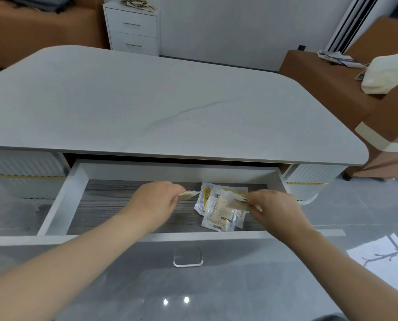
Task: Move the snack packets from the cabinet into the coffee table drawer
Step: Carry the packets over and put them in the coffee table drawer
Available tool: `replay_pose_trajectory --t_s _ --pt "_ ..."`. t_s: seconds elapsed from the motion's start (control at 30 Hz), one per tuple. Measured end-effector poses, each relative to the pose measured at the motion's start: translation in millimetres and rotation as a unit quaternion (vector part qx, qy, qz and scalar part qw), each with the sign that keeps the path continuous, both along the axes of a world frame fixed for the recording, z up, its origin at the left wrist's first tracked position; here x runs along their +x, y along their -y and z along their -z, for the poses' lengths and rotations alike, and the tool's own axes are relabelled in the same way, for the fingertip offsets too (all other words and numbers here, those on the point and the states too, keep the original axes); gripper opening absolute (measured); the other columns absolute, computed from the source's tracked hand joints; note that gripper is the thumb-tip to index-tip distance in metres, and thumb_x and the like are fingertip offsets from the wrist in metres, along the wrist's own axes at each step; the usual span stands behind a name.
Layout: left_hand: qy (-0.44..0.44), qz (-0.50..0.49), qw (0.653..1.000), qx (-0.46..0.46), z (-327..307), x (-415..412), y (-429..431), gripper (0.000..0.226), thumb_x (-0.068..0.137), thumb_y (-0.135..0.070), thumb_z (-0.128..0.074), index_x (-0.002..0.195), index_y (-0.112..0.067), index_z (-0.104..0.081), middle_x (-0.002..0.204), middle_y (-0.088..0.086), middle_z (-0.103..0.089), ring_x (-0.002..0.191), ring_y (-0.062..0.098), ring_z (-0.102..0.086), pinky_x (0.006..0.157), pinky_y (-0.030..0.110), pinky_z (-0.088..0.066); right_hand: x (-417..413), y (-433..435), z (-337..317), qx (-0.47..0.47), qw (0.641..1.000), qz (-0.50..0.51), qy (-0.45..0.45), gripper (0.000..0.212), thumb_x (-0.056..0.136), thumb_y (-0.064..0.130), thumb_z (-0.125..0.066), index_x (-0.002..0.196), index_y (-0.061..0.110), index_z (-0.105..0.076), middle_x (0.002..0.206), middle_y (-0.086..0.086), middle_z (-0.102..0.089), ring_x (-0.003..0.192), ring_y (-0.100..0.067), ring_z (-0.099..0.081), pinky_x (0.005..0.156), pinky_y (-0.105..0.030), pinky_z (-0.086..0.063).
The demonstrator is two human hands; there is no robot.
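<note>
1. Left hand (156, 200) pinched a snack packet (190, 194); right hand (272, 207) pinched a second packet (236, 202).
2. Both were inside the drawer (61, 205); pile (219, 216) lay between the hands.
3. Best released low, onto the pile.

Left hand (155, 200) covered most of the left packet (190, 194), with only a blurred corner showing; right hand (274, 207) hid the near end of the right packet (235, 201). Print on the pile (217, 213) in the drawer (63, 198) was too small to read, and the overlap made the count unclear. The heap (139, 3) on the cabinet (133, 26) was cut by the top edge and blurred; the white bag (388, 72) ran off the right edge.
</note>
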State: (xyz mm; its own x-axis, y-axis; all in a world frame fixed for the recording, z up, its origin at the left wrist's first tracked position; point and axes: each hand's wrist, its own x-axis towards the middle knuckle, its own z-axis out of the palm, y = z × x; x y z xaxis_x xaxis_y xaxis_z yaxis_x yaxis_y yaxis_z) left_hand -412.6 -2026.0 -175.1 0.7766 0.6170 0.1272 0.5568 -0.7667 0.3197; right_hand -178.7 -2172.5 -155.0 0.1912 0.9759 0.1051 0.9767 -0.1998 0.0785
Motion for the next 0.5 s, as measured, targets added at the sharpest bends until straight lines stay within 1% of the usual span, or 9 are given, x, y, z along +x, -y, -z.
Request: replay_pose_trajectory --t_s 0.03,0.07,0.13,0.2,0.27,0.33,0.4,0.47,0.5 --pt "-0.033 -0.004 0.999 0.000 5.9 1.9 -0.1 0.028 0.092 -0.015 -0.038 0.105 -0.020 -0.063 0.096 0.001 -0.066 0.092 0.025 -0.061 0.074 0.037 -0.049 1.9 1.5 4.9 -0.040 0.999 0.025 0.001 0.014 0.093 0.030 -0.049 0.095 0.025 -0.062 0.089 0.006 -0.065 0.076 -0.015 -0.058 0.047 -0.019 -0.025" --pt "-0.060 -0.003 0.998 0.000 11.3 3.9 0.6 0.027 0.092 -0.014 -0.039 0.104 -0.021 -0.063 0.097 0.001 -0.066 0.093 0.025 -0.060 0.073 0.035 -0.048 3.6 1.9 7.8 -0.065 0.997 0.051 -0.005 0.017 0.094 0.032 -0.048 0.099 0.025 -0.063 0.093 0.005 -0.065 0.077 -0.015 -0.057 0.050 -0.020 -0.028" --pt "-0.097 -0.001 0.995 -0.002 17.6 9.2 2.3 0.025 0.091 -0.013 -0.039 0.100 -0.019 -0.062 0.096 0.003 -0.064 0.093 0.026 -0.059 0.070 0.033 -0.044 7.6 -0.2 11.6 -0.073 0.993 0.095 -0.016 0.018 0.092 0.033 -0.051 0.100 0.024 -0.064 0.092 0.004 -0.065 0.077 -0.015 -0.057 0.055 -0.021 -0.034" --pt "-0.104 -0.006 0.995 -0.007 22.2 15.7 0.6 0.024 0.090 -0.011 -0.040 0.099 -0.017 -0.061 0.097 0.004 -0.064 0.093 0.027 -0.058 0.071 0.033 -0.044 12.4 -5.1 14.7 -0.070 0.991 0.117 -0.006 0.017 0.091 0.033 -0.051 0.097 0.025 -0.065 0.088 0.005 -0.064 0.076 -0.016 -0.058 0.050 -0.020 -0.030" --pt "-0.084 -0.011 0.996 -0.010 25.7 21.6 -3.4 0.026 0.090 -0.011 -0.043 0.108 -0.014 -0.061 0.104 0.005 -0.064 0.098 0.026 -0.057 0.079 0.037 -0.047 16.2 -12.1 18.6 -0.063 0.988 0.138 -0.001 0.015 0.090 0.031 -0.051 0.095 0.026 -0.065 0.086 0.006 -0.063 0.073 -0.016 -0.056 0.047 -0.020 -0.025" --pt "-0.076 -0.010 0.997 -0.030 27.6 25.4 -4.5 0.032 0.089 -0.016 -0.050 0.121 -0.012 -0.056 0.118 0.005 -0.061 0.109 0.025 -0.054 0.091 0.038 -0.046 18.6 -17.7 23.5 -0.072 0.986 0.150 0.003 0.014 0.090 0.029 -0.052 0.097 0.026 -0.063 0.092 0.005 -0.065 0.077 -0.016 -0.057 0.050 -0.021 -0.032" --pt "-0.095 -0.006 0.994 -0.052 28.8 26.8 -2.1 0.036 0.088 -0.024 -0.056 0.123 -0.012 -0.055 0.124 0.004 -0.057 0.114 0.025 -0.051 0.095 0.036 -0.044 20.4 -20.1 32.6 -0.116 0.981 0.152 -0.026 0.022 0.087 0.037 -0.057 0.105 0.026 -0.062 0.102 0.004 -0.066 0.086 -0.017 -0.060 0.062 -0.024 -0.043" --pt "-0.111 -0.007 0.992 -0.056 28.8 26.2 0.0 0.034 0.089 -0.029 -0.056 0.119 -0.013 -0.057 0.122 0.005 -0.058 0.111 0.024 -0.053 0.092 0.036 -0.044 21.7 -19.0 37.6 -0.149 0.969 0.172 -0.096 0.035 0.082 0.051 -0.061 0.109 0.028 -0.065 0.104 0.005 -0.066 0.087 -0.014 -0.059 0.068 -0.025 -0.046" --pt "-0.109 -0.011 0.992 -0.059 28.9 25.6 -0.3 0.034 0.090 -0.030 -0.055 0.120 -0.014 -0.057 0.122 0.005 -0.059 0.110 0.024 -0.054 0.091 0.036 -0.045 22.7 -17.6 38.1 -0.145 0.964 0.185 -0.126 0.038 0.081 0.055 -0.061 0.108 0.029 -0.067 0.104 0.005 -0.066 0.085 -0.012 -0.059 0.069 -0.024 -0.046"
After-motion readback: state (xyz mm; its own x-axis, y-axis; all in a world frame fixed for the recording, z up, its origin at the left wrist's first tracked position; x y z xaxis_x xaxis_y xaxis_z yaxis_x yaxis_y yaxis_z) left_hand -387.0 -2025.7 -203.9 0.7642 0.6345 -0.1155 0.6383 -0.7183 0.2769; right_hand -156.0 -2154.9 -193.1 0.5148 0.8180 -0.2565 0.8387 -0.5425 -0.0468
